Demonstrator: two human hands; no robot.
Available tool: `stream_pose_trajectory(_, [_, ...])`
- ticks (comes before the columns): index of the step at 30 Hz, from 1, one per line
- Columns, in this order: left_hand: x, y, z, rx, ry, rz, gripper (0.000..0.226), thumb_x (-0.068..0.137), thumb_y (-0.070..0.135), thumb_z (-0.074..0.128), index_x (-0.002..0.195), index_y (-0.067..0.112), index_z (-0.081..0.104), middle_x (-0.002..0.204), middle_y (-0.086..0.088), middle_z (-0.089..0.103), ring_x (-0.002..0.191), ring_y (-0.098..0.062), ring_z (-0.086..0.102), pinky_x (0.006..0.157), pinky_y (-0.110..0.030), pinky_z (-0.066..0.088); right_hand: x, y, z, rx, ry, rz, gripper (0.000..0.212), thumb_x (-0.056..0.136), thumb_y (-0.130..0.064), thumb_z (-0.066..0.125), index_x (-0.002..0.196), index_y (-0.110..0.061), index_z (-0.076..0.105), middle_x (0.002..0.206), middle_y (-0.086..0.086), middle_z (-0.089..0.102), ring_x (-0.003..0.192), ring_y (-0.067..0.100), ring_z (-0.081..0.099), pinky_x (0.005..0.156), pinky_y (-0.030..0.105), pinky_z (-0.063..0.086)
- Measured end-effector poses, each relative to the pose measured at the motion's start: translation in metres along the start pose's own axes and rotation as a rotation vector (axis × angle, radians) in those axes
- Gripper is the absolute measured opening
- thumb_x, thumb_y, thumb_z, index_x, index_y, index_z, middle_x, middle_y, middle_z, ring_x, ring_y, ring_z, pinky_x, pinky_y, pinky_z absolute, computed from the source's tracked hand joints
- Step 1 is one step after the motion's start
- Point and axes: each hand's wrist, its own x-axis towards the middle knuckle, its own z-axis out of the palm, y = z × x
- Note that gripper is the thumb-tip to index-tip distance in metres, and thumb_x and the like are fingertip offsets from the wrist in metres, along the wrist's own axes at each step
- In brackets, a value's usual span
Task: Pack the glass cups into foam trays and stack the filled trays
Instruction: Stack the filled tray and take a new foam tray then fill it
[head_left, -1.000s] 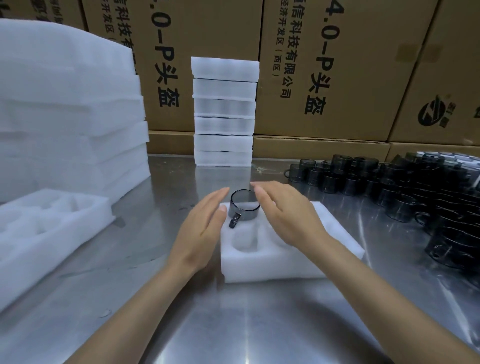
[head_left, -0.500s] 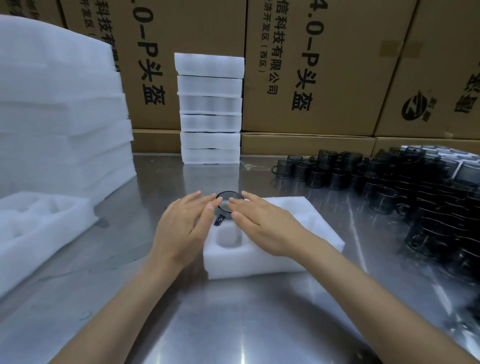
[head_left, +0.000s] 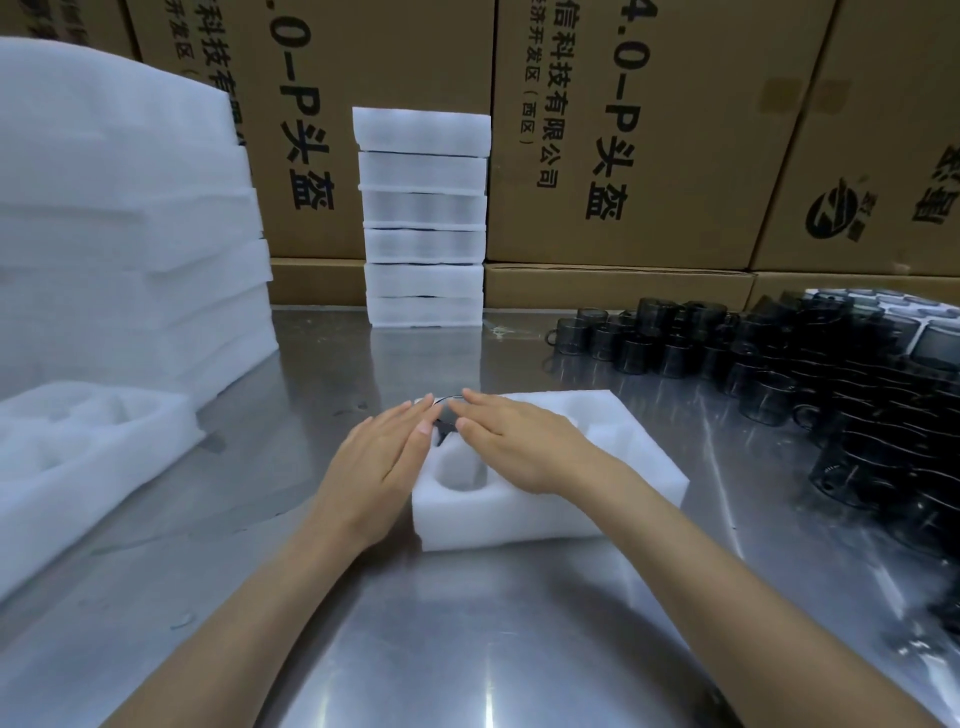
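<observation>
A white foam tray (head_left: 613, 415) with round pockets lies on the steel table in front of me. A dark glass cup (head_left: 448, 413) sits low in its far-left pocket, mostly hidden under my fingers. My left hand (head_left: 384, 457) and my right hand (head_left: 511, 441) lie flat, fingers extended, fingertips pressing on the cup's rim from both sides. The near-left pocket (head_left: 460, 470) is empty. A stack of filled foam trays (head_left: 423, 218) stands at the back centre.
Many dark glass cups (head_left: 810, 374) crowd the table's right side. A tall pile of foam sheets (head_left: 119, 234) and an empty foam tray (head_left: 78, 447) are at the left. Cardboard boxes (head_left: 623, 130) wall the back.
Both hands came together over the cup and pushed it down; it stood well above the tray a second ago and now sits nearly flush in its pocket.
</observation>
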Motion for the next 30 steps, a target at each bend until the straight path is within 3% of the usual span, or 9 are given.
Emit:
stream_pose_trajectory(5, [0.002,0.0,-0.004,0.046,0.001,0.025,0.056,0.09,0.049,0.02,0.134,0.031,0.051,0.14,0.017,0.045,0.135,-0.002,0.033,0.113,-0.033,0.024,0.001,-0.009,0.0,-0.149,-0.015,0.008,0.041,0.101,-0.038,0.022,0.136,-0.034,0.042,0.157,-0.007,0.019,0.142,0.011,0.02,0.101,0.039,0.03])
stream_pose_trajectory(10, [-0.002,-0.001,0.0,-0.091,-0.002,0.056,0.05,0.092,0.039,0.027,0.135,0.026,0.05,0.136,0.023,0.04,0.13,0.009,0.032,0.108,-0.009,0.019,-0.001,-0.009,0.006,-0.097,-0.011,0.026,0.043,0.101,-0.04,0.021,0.142,-0.031,0.031,0.159,-0.007,0.012,0.144,0.008,0.011,0.106,0.037,0.026])
stream_pose_trajectory(12, [-0.001,-0.003,0.002,-0.137,-0.027,0.028,0.051,0.091,0.041,0.03,0.136,0.027,0.048,0.139,0.023,0.038,0.132,0.01,0.03,0.109,-0.011,0.019,-0.003,-0.006,0.008,-0.018,-0.001,0.015,0.045,0.102,-0.039,0.021,0.144,-0.028,0.032,0.159,-0.006,0.011,0.145,0.008,0.01,0.109,0.037,0.022])
stream_pose_trajectory(15, [0.001,-0.005,0.001,-0.229,-0.07,-0.026,0.049,0.086,0.043,0.039,0.134,0.036,0.045,0.143,0.022,0.038,0.132,0.012,0.028,0.11,-0.014,0.019,0.001,0.002,0.006,0.165,0.068,0.0,0.048,0.101,-0.043,0.028,0.146,-0.028,0.031,0.156,-0.007,0.023,0.144,0.009,0.012,0.112,0.031,0.016])
stream_pose_trajectory(17, [0.001,-0.005,0.0,-0.27,-0.089,-0.033,0.044,0.083,0.042,0.043,0.127,0.044,0.044,0.14,0.027,0.036,0.128,0.02,0.026,0.105,-0.006,0.017,0.006,0.02,-0.006,0.19,0.256,0.012,0.044,0.099,-0.041,0.036,0.14,-0.027,0.043,0.147,-0.006,0.042,0.14,0.01,0.026,0.11,0.031,0.023])
stream_pose_trajectory(19, [0.002,-0.003,0.0,-0.293,-0.089,-0.033,0.043,0.08,0.039,0.045,0.122,0.047,0.045,0.137,0.03,0.036,0.123,0.026,0.025,0.101,0.0,0.016,0.009,0.05,-0.023,0.215,0.49,0.106,0.038,0.098,-0.038,0.041,0.131,-0.026,0.054,0.132,-0.007,0.056,0.125,0.012,0.044,0.097,0.031,0.037])
stream_pose_trajectory(21, [0.003,0.0,0.001,-0.324,-0.081,-0.046,0.046,0.077,0.035,0.046,0.122,0.044,0.048,0.137,0.028,0.037,0.124,0.022,0.028,0.101,-0.001,0.017,0.009,0.089,-0.034,0.348,0.636,0.271,0.036,0.096,-0.037,0.042,0.127,-0.026,0.056,0.125,-0.009,0.06,0.115,0.011,0.051,0.086,0.028,0.038])
stream_pose_trajectory(25, [0.005,0.004,0.002,-0.326,-0.077,-0.065,0.055,0.075,0.032,0.044,0.13,0.033,0.051,0.143,0.02,0.037,0.134,0.004,0.029,0.111,-0.019,0.02,0.009,0.158,-0.014,0.346,0.656,0.543,0.044,0.097,-0.03,0.042,0.139,-0.02,0.043,0.139,0.0,0.049,0.124,0.02,0.047,0.097,0.036,0.04])
stream_pose_trajectory(30, [0.007,0.006,0.005,-0.337,-0.064,-0.064,0.051,0.075,0.031,0.044,0.125,0.037,0.051,0.143,0.023,0.036,0.134,0.009,0.028,0.109,-0.016,0.02,0.03,0.196,-0.002,0.185,0.71,0.622,0.051,0.096,-0.03,0.046,0.144,-0.017,0.033,0.151,0.002,0.029,0.121,0.026,0.048,0.09,0.039,0.041])
